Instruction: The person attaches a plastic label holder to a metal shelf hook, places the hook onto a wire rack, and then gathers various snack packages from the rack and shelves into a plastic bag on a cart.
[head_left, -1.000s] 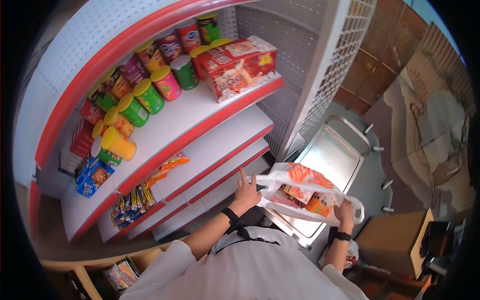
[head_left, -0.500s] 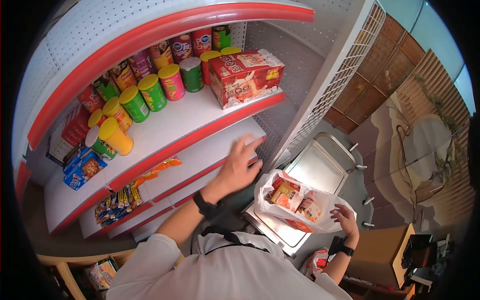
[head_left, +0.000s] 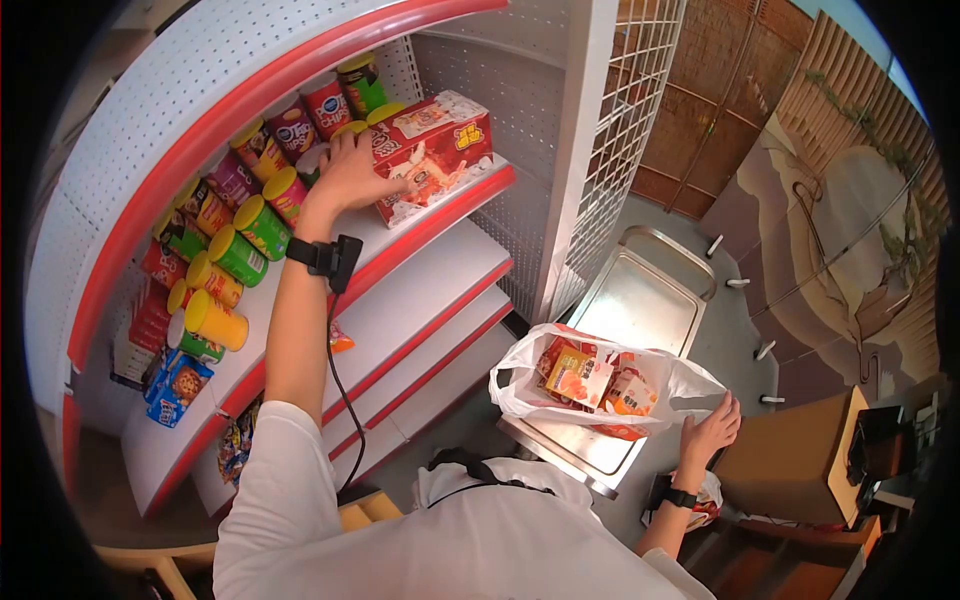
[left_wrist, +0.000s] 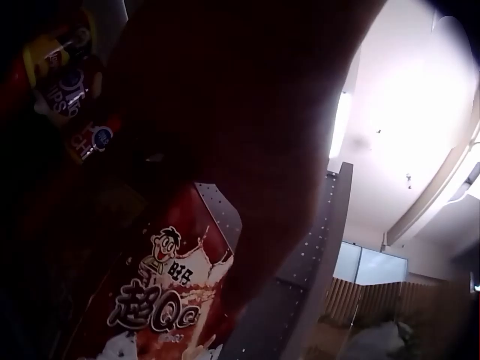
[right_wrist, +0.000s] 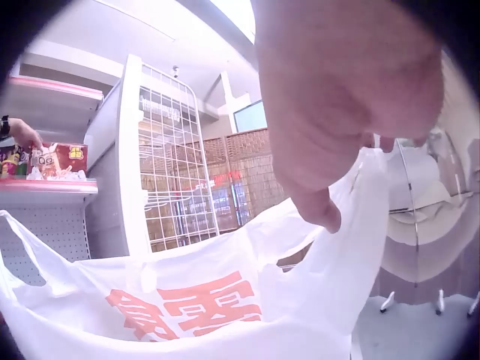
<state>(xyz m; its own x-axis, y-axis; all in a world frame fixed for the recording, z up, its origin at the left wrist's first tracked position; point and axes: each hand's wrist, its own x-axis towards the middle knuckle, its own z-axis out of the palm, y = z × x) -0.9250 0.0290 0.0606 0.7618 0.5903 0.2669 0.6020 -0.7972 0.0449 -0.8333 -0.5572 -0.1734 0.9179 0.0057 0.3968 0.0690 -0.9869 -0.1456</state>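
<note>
My left hand [head_left: 350,175] reaches onto the upper shelf, at the left end of a red snack box [head_left: 430,155]. Its thumb lies across the box's front and its fingers spread near the far top edge. In the left wrist view the same hand shows dark above the box's cartoon print [left_wrist: 161,289]. My right hand [head_left: 710,435] holds one handle of a white plastic bag [head_left: 520,398] with orange print. The bag's mouth gapes, showing several orange and red snack packs [head_left: 585,380] inside. Up close, the handle [right_wrist: 367,195] rises to the right fingers [right_wrist: 319,206].
Chip cans [head_left: 215,320] stand in rows left of the box, beside a blue cookie pack [head_left: 178,388]. The bag sits on a metal cart [head_left: 640,300]. A white wire grid [head_left: 630,110] borders the shelf, and a cardboard box [head_left: 780,450] stands at right.
My left hand has left the bag's edge and swung up and left to the red box on the shelf. The right hand stays at the bag's handle; the bag's mouth is more open.
</note>
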